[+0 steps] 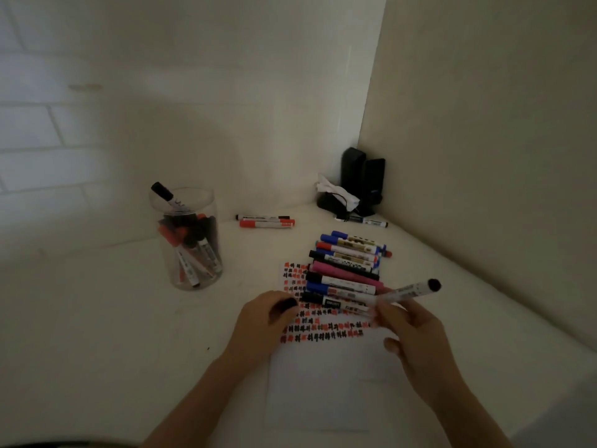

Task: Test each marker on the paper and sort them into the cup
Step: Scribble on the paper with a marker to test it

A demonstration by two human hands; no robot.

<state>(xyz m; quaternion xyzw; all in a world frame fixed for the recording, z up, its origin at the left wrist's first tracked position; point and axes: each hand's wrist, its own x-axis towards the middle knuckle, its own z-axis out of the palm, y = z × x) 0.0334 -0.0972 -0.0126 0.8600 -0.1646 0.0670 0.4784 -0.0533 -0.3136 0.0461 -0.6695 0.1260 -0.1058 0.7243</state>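
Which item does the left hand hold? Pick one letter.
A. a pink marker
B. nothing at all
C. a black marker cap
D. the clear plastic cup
C: the left hand curls round a small black marker cap above the white paper sheet, while the right hand holds the white-barrelled marker it came from; the clear plastic cup stands apart, untouched.
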